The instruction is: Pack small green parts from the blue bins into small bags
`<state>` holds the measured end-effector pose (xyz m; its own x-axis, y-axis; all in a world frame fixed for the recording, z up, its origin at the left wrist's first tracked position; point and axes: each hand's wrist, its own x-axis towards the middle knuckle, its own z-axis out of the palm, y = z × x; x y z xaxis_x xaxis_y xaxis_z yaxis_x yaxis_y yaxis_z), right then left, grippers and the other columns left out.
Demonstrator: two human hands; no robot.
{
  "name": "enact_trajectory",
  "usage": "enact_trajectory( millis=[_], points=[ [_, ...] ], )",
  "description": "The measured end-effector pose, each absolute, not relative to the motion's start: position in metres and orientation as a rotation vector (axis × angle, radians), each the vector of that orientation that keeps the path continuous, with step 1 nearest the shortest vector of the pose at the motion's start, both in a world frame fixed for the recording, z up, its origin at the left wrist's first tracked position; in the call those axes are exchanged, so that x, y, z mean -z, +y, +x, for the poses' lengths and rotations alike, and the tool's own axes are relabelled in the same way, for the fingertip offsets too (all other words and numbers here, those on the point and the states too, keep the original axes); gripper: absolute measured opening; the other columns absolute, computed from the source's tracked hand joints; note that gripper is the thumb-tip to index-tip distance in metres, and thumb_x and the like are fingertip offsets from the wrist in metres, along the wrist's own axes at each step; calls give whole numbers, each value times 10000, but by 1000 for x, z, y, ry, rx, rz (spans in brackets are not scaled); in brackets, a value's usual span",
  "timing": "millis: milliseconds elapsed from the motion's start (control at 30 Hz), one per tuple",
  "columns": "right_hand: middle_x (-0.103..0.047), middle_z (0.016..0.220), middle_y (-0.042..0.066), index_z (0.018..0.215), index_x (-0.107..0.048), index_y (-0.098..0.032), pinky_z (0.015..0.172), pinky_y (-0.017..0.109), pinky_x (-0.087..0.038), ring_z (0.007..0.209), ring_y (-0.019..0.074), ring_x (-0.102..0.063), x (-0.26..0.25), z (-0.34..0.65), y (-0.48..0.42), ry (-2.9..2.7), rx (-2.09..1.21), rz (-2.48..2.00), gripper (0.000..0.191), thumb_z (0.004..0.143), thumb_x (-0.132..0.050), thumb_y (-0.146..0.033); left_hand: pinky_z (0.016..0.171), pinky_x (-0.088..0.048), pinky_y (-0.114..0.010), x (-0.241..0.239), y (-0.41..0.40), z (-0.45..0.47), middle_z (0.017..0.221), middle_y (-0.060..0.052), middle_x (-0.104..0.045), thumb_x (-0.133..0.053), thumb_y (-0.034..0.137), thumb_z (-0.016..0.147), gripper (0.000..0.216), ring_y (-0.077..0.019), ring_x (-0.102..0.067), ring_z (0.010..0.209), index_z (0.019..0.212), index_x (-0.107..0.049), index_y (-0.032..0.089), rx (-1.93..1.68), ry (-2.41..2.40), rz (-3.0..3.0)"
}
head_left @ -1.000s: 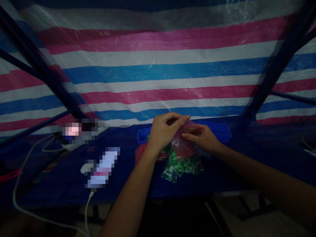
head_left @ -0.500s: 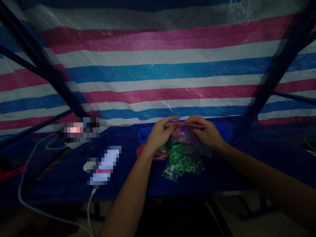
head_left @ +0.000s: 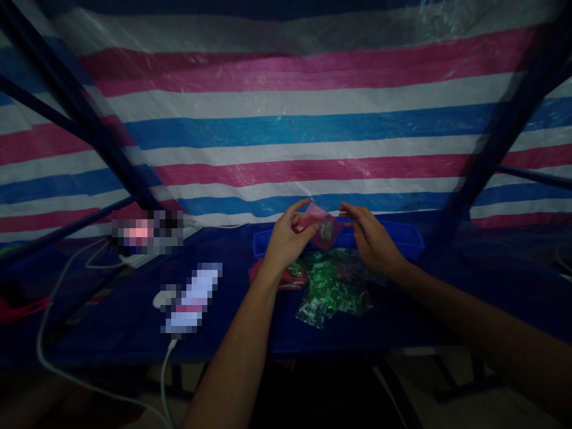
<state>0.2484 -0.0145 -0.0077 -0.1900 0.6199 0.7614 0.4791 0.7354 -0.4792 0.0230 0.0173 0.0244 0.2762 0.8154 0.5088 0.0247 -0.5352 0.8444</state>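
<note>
My left hand [head_left: 286,238] pinches a small pink plastic bag [head_left: 322,226] and holds it up above the table. My right hand [head_left: 373,241] is just right of the bag, fingers curled toward its edge; whether it touches the bag is unclear. Below both hands lies a pile of small green packets [head_left: 333,289] on the dark blue table [head_left: 107,316]. A few red packets [head_left: 286,277] lie beside the green ones, under my left wrist.
A blue tray [head_left: 404,238] stands behind the hands. A striped pink, white and blue tarp [head_left: 286,131] hangs at the back, crossed by dark poles [head_left: 89,128]. On the left lie blurred objects [head_left: 190,298] and a white cable [head_left: 44,351].
Both hands have risen slightly and moved apart. The pink bag, earlier stretched between both hands, is now held mainly by the left.
</note>
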Motion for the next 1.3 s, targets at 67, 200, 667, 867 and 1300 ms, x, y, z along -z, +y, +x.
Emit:
enact_trajectory(
  millis=[67, 200, 667, 867, 1300],
  points=[
    [-602, 1400, 98, 1506, -461, -334, 1081, 538, -522, 1269, 286, -606, 7, 246, -18, -1768, -244, -885, 469, 1041, -470, -271, 823, -585, -369, -26, 15, 24, 1023, -65, -753, -778, 265, 858, 655, -207, -719, 887, 1457, -514, 247, -1319, 754, 1766],
    [-625, 1403, 85, 1419, -555, -318, 1001, 477, -582, 1157, 276, -677, 7, 241, -22, -1665, -517, -865, 490, 954, -671, -419, 696, -587, -330, -28, 6, 27, 981, -77, -765, -780, 282, 853, 455, -210, -724, 809, 1286, -655, 216, -1189, 767, 1828],
    [-755, 911, 38, 936, -761, -227, 741, 324, -555, 819, 197, -666, 2, 246, -17, -1461, -714, -967, 286, 835, -788, -494, 746, -608, -377, -24, 3, 29, 1030, -77, -795, -739, 349, 905, 509, -234, -750, 856, 1390, -612, 266, -1089, 831, 1957],
    [-754, 889, 34, 915, -762, -227, 733, 320, -563, 803, 194, -673, 2, 246, -18, -1431, -750, -944, 312, 793, -822, -508, 727, -592, -352, -24, 5, 29, 1006, -68, -789, -737, 357, 909, 487, -218, -741, 832, 1369, -619, 250, -1092, 845, 1997],
    [-692, 883, 29, 924, -635, -250, 736, 343, -604, 796, 203, -693, 7, 242, -18, -1299, -612, -913, 326, 821, -798, -513, 809, -560, -345, -27, -14, 47, 1051, -60, -705, -783, 391, 875, 289, -192, -661, 911, 1109, -725, 233, -1257, 810, 2361]
  ],
)
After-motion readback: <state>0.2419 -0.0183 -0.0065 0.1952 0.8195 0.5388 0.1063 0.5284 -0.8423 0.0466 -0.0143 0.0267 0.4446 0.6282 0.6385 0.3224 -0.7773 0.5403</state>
